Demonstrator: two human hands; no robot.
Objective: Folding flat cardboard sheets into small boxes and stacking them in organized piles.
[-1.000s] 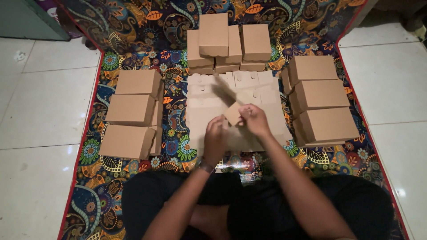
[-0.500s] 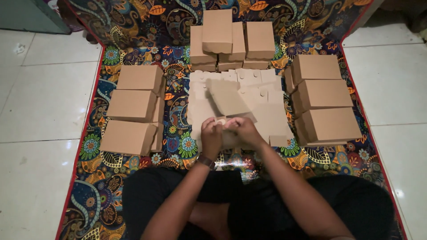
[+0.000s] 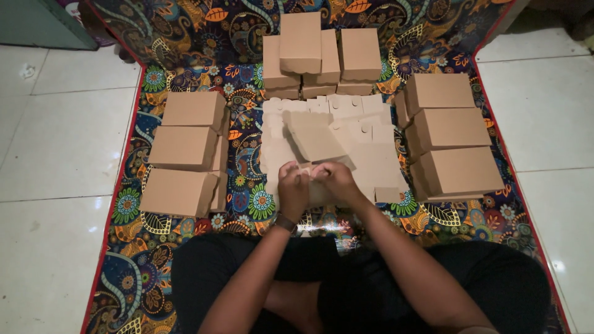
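Note:
I sit cross-legged on a patterned mat (image 3: 185,37). My left hand (image 3: 293,187) and my right hand (image 3: 333,180) meet at the near end of a half-folded brown cardboard box (image 3: 315,139) and both grip its lower edge. The box tilts up and away from me, its flap open. It hovers over a pile of flat unfolded box blanks (image 3: 371,154) spread in the mat's middle.
Three folded brown boxes (image 3: 185,148) stand in a column on the left. Three more boxes (image 3: 455,127) lie on the right. A stack of folded boxes (image 3: 318,52) sits at the far end. White tiled floor (image 3: 55,142) surrounds the mat.
Both hands have dropped toward me and closed together on the box's near edge. The box has swung from a small held piece to a wider panel lying tilted over the blanks.

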